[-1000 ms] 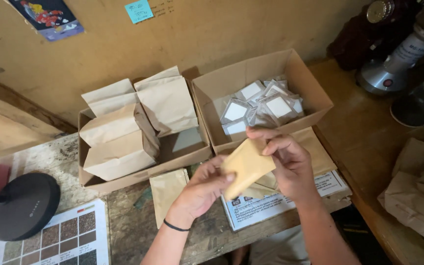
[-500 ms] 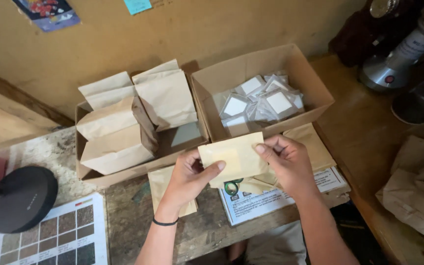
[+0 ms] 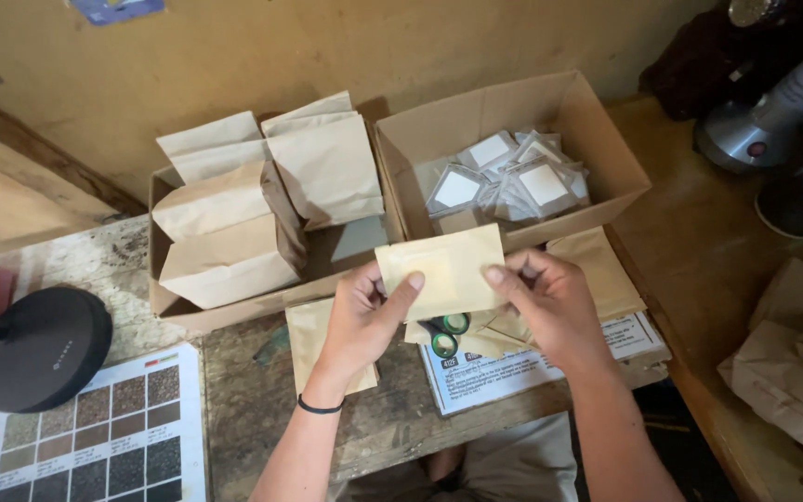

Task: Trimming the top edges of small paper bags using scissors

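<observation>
I hold a small flat kraft paper pouch (image 3: 443, 270) level over the table edge. My left hand (image 3: 364, 311) grips its left side with the thumb on top. My right hand (image 3: 550, 302) pinches its right edge. Under the pouch lie more flat kraft pouches (image 3: 597, 265) on a printed sheet (image 3: 513, 367). Another flat pouch (image 3: 313, 339) lies under my left wrist. Behind, an open cardboard box (image 3: 550, 121) holds several clear sachets with white labels (image 3: 504, 181). To its left a low box (image 3: 234, 311) holds several filled, folded kraft bags (image 3: 234, 228).
A black round base (image 3: 44, 349) stands at the left, with a chart of dark grid squares (image 3: 95, 432) in front of it. Crumpled brown paper bags (image 3: 796, 363) lie at the right. A metal appliance (image 3: 773, 102) stands at the back right. A wooden wall backs the table.
The pouch went from tilted in my right hand to flat and level between both hands. The hands moved slightly up toward the boxes.
</observation>
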